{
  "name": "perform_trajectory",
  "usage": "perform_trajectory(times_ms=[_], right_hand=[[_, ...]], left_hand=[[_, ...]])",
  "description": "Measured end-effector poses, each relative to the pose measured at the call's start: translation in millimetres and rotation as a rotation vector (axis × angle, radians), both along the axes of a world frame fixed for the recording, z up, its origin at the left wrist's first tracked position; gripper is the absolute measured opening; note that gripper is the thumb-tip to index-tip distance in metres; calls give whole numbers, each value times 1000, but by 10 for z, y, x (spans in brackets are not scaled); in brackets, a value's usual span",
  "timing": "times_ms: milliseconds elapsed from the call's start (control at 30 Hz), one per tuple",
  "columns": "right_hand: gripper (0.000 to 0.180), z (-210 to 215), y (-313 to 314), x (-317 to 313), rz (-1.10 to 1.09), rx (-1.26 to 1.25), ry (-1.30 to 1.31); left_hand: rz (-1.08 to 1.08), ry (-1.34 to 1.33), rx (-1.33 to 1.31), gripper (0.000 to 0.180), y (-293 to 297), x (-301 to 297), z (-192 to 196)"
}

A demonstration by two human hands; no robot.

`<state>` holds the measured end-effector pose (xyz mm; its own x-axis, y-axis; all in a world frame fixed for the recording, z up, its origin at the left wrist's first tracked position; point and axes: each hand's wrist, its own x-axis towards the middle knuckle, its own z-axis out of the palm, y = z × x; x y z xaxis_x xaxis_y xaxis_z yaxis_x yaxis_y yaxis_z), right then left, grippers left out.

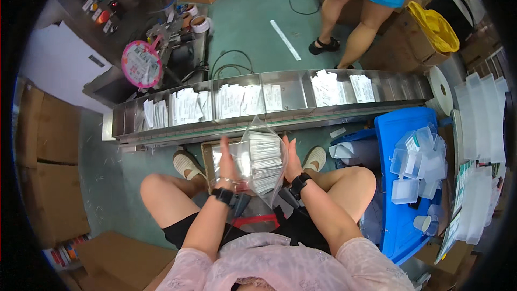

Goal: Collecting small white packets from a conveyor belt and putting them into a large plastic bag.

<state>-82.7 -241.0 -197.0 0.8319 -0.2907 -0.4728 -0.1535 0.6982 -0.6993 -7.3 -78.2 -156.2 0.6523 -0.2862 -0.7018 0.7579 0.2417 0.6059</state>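
Observation:
A clear plastic bag (260,202) packed with a stack of thin white packets (265,156) stands between my two hands, over my lap. My left hand (228,163) is flat along the bag's left side, fingers straight and pointing away from me. Against the right side rests my right hand (292,163), its fingers stretched along the film. The bag is held between both palms. Beneath it, an open cardboard box (207,156) with shiny clear plastic inside is partly hidden by the bag and my left hand.
Across the front runs a metal trough (293,91) whose compartments hold white packets (237,101). A blue plastic table (396,231) with clear containers (414,164) stands right. At left are cardboard boxes (56,129) and a machine (99,0). Another person's legs (361,37) are beyond the trough.

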Motion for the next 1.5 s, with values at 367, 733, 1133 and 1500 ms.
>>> perform_trajectory(times_ms=[367, 733, 1133, 1500], right_hand=[[64, 1019, -2062, 738, -191, -1362, 184], [79, -350, -4270, 665, 112, -1000, 731], [108, 545, -3746, 828, 164, -713, 404], [120, 157, -3665, 810, 245, -962, 350]], left_hand=[[-1467, -1461, 1228, 79, -360, -321, -396], [-1772, -1144, 1210, 106, -538, -47, 369], [-1556, -1098, 1063, 107, -502, 58, 450], [-1004, -1409, 852, 71, -56, -305, 699]])
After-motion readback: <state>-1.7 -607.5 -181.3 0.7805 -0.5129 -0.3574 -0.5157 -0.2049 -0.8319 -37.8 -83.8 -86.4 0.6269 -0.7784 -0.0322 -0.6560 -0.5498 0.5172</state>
